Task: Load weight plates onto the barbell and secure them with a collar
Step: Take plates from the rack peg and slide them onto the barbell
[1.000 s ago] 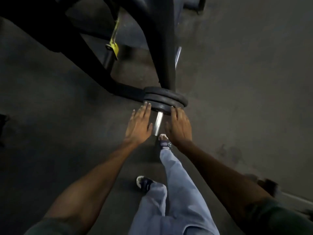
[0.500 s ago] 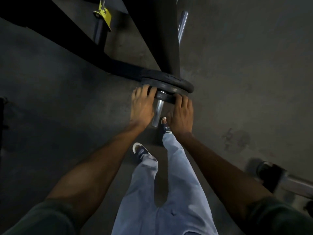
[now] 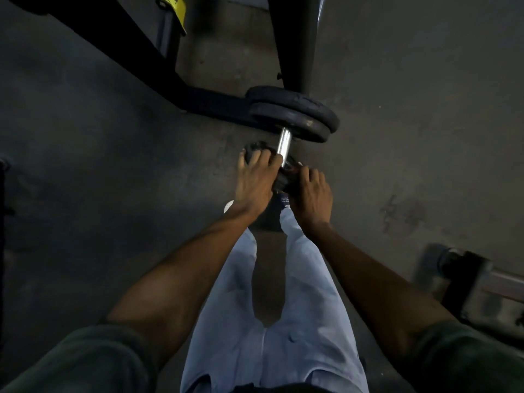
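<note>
Closest to the camera are the person's own legs in pale trousers [image 3: 272, 321], with both forearms reaching out over them toward the chrome bar sleeve [image 3: 284, 146], which makes a handy landmark here.

At the near end of that sleeve, both hands are wrapped around a small dark plate [image 3: 286, 177]. The left hand [image 3: 255, 180] sits on the left side of the sleeve with fingers curled over the plate's upper edge, one fingertip right against the chrome. The right hand [image 3: 312, 194] is on the other side, fingers bent round the plate's lower right rim. So both are gripping it, not just resting. The plate is blurry, so whether its hole is on the sleeve or just off the tip is hard to call.

Further up the sleeve, a clear stretch of bare chrome, then two bigger plates [image 3: 295, 114] stacked together against the dark rack frame [image 3: 292, 38]. Beyond those, a yellow tag [image 3: 175, 7] on the frame, far side.

Looks like the loading step, with the third plate in hand. Next move probably calls for keeping it square to the sleeve and sliding it up flush against the two big ones. No collar visible anywhere, so that part's not done yet.
</note>
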